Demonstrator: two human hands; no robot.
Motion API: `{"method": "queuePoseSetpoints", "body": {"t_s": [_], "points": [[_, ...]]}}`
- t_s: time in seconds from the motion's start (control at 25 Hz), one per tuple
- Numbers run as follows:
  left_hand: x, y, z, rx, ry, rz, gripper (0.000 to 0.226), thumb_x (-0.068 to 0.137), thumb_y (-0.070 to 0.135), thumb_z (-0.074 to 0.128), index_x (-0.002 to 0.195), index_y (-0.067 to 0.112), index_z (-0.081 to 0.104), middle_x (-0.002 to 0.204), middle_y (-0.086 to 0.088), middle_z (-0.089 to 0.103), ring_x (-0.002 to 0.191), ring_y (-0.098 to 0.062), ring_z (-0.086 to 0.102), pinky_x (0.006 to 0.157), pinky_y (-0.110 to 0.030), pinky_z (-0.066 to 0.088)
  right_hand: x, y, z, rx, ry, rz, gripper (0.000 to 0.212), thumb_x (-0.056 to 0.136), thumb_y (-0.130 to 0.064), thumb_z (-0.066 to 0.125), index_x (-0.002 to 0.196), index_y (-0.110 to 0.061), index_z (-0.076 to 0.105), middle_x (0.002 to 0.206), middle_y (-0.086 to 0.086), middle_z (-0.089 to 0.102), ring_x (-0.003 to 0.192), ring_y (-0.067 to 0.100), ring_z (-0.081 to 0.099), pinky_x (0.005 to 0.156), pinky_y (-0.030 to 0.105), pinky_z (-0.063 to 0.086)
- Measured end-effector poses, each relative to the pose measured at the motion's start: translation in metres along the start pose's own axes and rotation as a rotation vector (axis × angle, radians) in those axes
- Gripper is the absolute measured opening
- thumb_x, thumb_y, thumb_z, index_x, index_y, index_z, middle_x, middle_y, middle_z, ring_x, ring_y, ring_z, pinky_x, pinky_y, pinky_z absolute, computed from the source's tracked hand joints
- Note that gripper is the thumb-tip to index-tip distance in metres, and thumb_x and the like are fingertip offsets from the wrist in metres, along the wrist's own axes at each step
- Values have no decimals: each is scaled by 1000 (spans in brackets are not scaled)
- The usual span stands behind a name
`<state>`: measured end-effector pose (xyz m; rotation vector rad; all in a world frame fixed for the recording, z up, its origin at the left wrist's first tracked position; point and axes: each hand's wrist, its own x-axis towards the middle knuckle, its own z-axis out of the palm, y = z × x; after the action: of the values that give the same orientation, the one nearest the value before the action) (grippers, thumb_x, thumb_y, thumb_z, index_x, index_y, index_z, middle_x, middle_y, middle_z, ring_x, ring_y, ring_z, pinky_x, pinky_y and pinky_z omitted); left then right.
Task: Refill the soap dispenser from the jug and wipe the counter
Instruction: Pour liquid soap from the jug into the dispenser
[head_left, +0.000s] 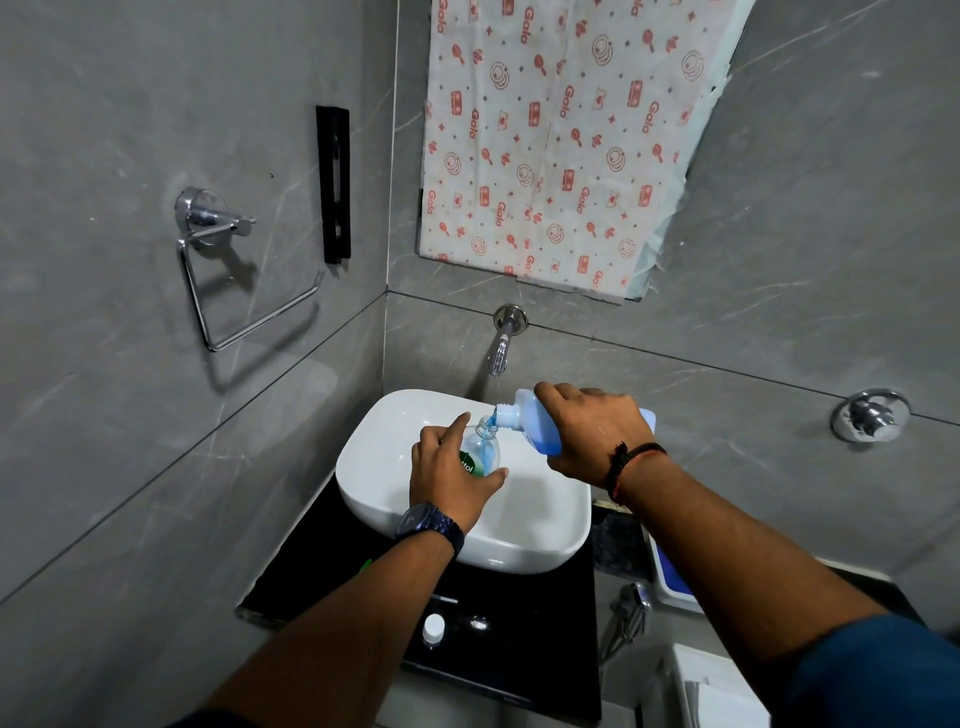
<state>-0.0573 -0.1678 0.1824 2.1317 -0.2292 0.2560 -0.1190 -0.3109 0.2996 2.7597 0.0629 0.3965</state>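
Observation:
My left hand (451, 470) grips a clear soap dispenser bottle (482, 452) with a green label, held over the white basin (540, 540). Its pump is off and the neck is open. My right hand (595, 431) holds a translucent jug (524, 418) of blue liquid, tipped to the left with its spout at the bottle's mouth. A blue stream runs from the spout into the bottle, which is partly filled with blue. A white cap (433, 629) lies on the black counter (524, 639) in front of the basin.
A chrome tap (501, 343) juts from the grey tiled wall above the basin. A towel ring (223, 280) hangs on the left wall, a valve knob (870, 415) on the right. A blue and white object (670, 577) lies right of the basin.

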Motion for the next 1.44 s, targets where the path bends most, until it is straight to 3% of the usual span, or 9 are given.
{"method": "queuePoseSetpoints", "body": {"t_s": [0.32, 0.56, 1.44], "points": [[0, 1, 1, 5, 8, 7, 87, 58, 43, 83, 133, 31, 41, 119, -2, 45, 109, -21, 45, 85, -34, 47, 0, 2, 0, -15, 11, -5, 63, 71, -33, 71, 124, -22, 39, 113, 3, 63, 89, 29, 61, 62, 31, 39], [0, 3, 0, 8, 2, 5, 87, 58, 43, 83, 133, 30, 40, 119, -2, 45, 109, -21, 45, 86, -35, 47, 0, 2, -2, -7, 2, -2, 63, 72, -34, 71, 124, -22, 38, 114, 3, 62, 90, 28, 61, 67, 35, 48], [-1, 4, -2, 0, 18, 18, 86, 57, 42, 83, 132, 31, 42, 118, -2, 46, 108, -22, 46, 87, -36, 47, -1, 4, -5, -17, 6, -11, 63, 71, -33, 70, 123, -22, 38, 114, 4, 62, 90, 29, 61, 66, 33, 46]]}}
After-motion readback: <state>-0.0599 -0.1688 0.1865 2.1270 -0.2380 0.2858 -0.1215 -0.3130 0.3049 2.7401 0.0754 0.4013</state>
